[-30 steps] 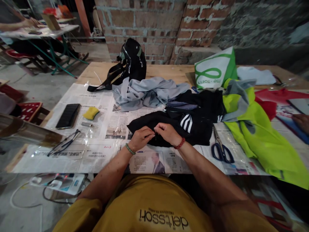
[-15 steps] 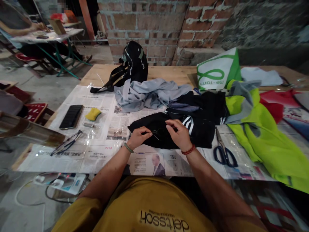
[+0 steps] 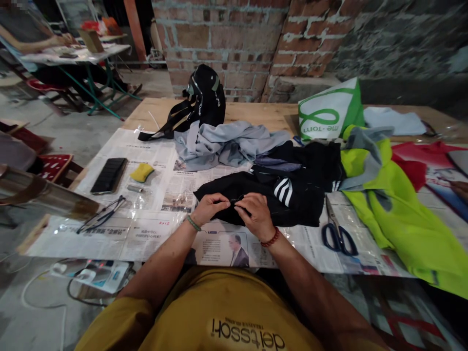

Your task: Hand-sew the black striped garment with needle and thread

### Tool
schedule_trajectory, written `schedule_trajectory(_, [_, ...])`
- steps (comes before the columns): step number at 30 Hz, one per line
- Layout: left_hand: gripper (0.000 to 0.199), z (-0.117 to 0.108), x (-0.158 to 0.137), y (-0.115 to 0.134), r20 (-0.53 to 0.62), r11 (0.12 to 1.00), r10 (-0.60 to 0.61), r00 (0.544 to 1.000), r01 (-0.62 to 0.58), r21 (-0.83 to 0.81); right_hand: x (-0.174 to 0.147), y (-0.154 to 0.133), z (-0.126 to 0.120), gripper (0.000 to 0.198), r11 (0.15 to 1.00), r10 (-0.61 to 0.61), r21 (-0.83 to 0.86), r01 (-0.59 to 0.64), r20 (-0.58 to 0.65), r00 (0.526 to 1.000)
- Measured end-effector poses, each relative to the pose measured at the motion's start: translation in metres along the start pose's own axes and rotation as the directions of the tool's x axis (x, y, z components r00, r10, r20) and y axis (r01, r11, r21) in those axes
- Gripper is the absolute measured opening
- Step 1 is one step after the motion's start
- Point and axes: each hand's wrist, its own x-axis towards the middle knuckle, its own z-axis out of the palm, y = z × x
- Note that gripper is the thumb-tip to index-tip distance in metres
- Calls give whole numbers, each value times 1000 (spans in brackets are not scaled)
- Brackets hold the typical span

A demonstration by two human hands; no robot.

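A black garment with white stripes lies on the newspaper in front of me. Over its left part, my left hand has thumb and forefinger pinched on a thin sewing needle, which barely shows between the fingertips. My right hand faces it from close by, thumb and fingers closed together; what they pinch is too small to make out. A fine thread seems to loop near the fingertips. To the right of the garment rest dark-handled scissors, blades pointing away from me.
On the left are a phone, a yellow sponge, a small pale cylinder and glasses. Behind lie a grey cloth, a black bag and a green-white bag. A neon-yellow garment covers the right side.
My right hand has moved left and closed in beside my left fingertips. The needle, plainly visible before below the left fingers, is now mostly hidden. My left hand has hardly moved.
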Motion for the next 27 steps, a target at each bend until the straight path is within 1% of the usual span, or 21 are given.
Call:
schedule_trajectory(2, [22,0,-1,1,9,1000,10,1000,-11,15,2,-2,1,11,998,41,41,-41,-20,999])
schedule_trajectory(5, [23,0,-1,2,17,1000,24,1000,-24,17,5,-4,5,13,981,144,141,-134,-58,988])
schedule_trajectory(7, [23,0,-1,1,17,1000,23,1000,-23,3,7,-6,8,15,958,204,217,-189,-52,977])
schedule_trajectory(8, [23,0,-1,1,16,1000,17,1000,-17,-11,8,-6,10,15,949,215,246,-198,-44,976])
schedule_trajectory(10, [23,-1,0,-1,4,998,-9,1000,9,-64,9,-8,13,13,946,198,269,-183,-29,980])
schedule_trajectory(12, [25,-1,1,-2,-9,991,-44,999,43,-130,10,-9,15,12,954,169,256,-156,-29,985])
schedule_trajectory(14, [27,-2,2,-4,-18,983,-73,997,69,-168,11,-10,15,13,958,172,239,-157,-43,984])
schedule_trajectory(18, [30,-6,5,-7,-19,984,-116,993,112,-141,16,-12,15,14,940,241,265,-213,-80,967])
schedule_trajectory(21, [31,-7,6,-7,-7,982,-139,990,137,-132,18,-14,17,13,889,320,363,-279,-58,946])
schedule_trajectory(24, [30,-6,5,-8,29,979,-148,989,151,-136,21,-13,19,12,790,429,484,-377,2,903])
schedule_trajectory(25, [30,-5,4,-8,40,979,-155,987,159,-127,22,-11,18,12,759,463,515,-398,3,886])
schedule_trajectory(27, [28,-4,4,-8,60,978,-184,981,189,-90,27,-7,13,12,714,519,570,-406,-43,854])
